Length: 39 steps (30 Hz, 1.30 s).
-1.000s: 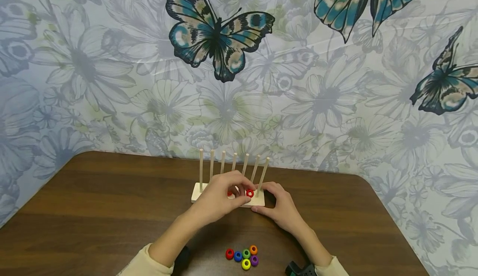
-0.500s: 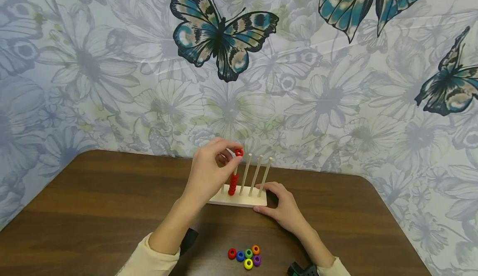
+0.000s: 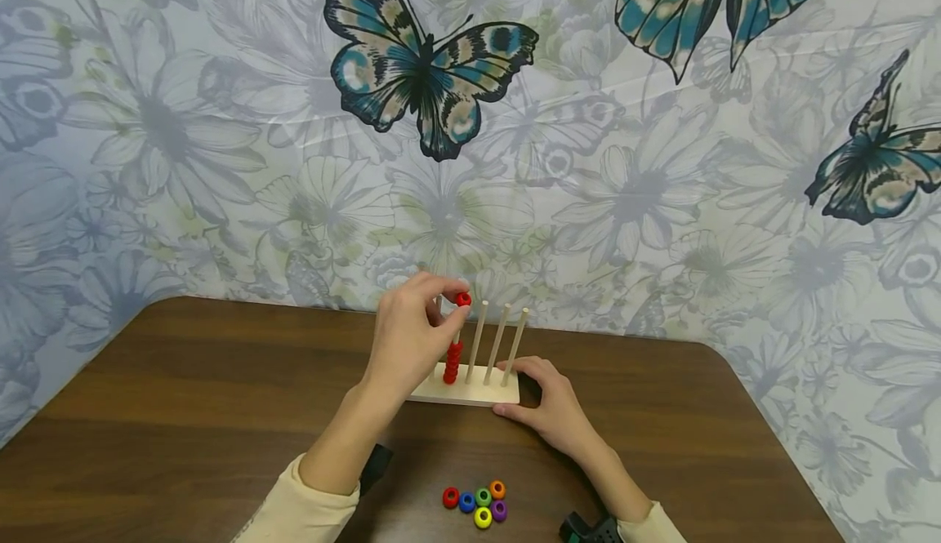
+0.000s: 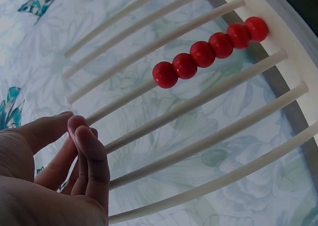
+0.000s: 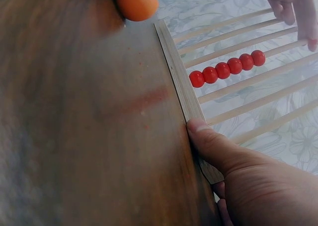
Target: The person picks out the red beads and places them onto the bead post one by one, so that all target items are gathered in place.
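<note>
My left hand [image 3: 408, 335] pinches a red bead [image 3: 463, 299] between thumb and fingertips, right at the top of a wooden peg. In the left wrist view the fingers hide most of that bead. Below it on the same peg sits a stack of several red beads [image 4: 202, 54], resting at the base. The pale wooden base [image 3: 470, 394] carries several upright pegs in a row, the left ones covered by my left hand. My right hand [image 3: 547, 404] grips the right end of the base, its thumb [image 5: 213, 141] along the front edge.
Nearer to me on the brown table [image 3: 220, 412] lies a group of loose beads: red [image 3: 451, 498], blue [image 3: 466, 502], green [image 3: 483, 496], orange [image 3: 497, 490], purple [image 3: 499, 511] and yellow [image 3: 482, 518]. A wall with a butterfly print [image 3: 434, 77] rises behind the table.
My left hand has risen from low in front of the base to the peg's top with the red bead, which has tipped since half a second ago. The right hand keeps its hold.
</note>
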Tool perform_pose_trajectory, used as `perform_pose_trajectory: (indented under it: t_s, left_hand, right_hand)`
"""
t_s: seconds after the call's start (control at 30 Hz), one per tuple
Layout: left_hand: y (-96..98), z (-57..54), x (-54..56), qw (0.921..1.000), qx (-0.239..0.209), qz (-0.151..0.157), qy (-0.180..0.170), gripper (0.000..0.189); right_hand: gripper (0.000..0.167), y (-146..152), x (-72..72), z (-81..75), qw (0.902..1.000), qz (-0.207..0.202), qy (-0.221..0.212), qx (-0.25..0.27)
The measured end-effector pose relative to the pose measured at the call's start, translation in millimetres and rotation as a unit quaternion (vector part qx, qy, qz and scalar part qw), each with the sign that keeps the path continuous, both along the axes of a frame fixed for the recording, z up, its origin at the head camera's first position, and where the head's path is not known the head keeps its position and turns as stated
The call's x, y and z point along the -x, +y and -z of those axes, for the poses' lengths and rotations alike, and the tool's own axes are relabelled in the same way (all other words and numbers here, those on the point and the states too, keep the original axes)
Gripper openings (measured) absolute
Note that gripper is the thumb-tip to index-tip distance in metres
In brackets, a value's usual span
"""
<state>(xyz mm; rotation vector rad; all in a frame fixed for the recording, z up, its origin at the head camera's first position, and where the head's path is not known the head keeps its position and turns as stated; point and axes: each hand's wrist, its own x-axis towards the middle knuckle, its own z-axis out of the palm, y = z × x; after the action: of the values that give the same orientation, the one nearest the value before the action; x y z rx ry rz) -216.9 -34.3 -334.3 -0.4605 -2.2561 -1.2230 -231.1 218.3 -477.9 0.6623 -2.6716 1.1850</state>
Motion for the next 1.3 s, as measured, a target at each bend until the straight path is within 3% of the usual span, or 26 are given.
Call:
perform_pose_trajectory:
  t_s: [0.27, 0.43, 0.57, 0.77, 1.0, 1.3]
  left_hand:
    - [-3.6, -0.4, -1.4, 0.9999, 0.009, -0.004, -0.013, 0.024]
    - [-8.4, -6.3, -4.8, 0.9999, -0.013, 0.0, 0.003, 0.026]
    - [-13.2, -7.8, -7.5, 0.9989, -0.034, 0.03, 0.014, 0.014]
    - [-17.6, -7.8, -10.1, 0.9945, -0.034, 0.099, -0.008, 0.006]
    - [-21.4, -4.8, -13.1, 0.9879, 0.03, 0.149, -0.032, 0.004]
    - [-43.2, 11.8, -18.8, 0.9799, 0.108, 0.151, -0.072, 0.007]
  right_hand:
    - [0.053, -1.2, -0.6, -0.5, 1.0, 0.006, -0.001, -0.005]
    - [0.053, -1.9, -0.5, -1.4, 0.9999, 0.005, 0.011, -0.008]
    - [0.054, -2.3, -0.5, -1.2, 0.9999, 0.008, 0.005, -0.008]
    - [0.054, -2.6, -1.5, -1.0, 1.0, 0.008, 0.001, 0.001]
    - [0.053, -4.4, -1.6, 0.7, 1.0, 0.005, -0.007, 0.002]
    - [0.053, -3.4, -1.9, -4.0, 0.9998, 0.008, -0.016, 0.002]
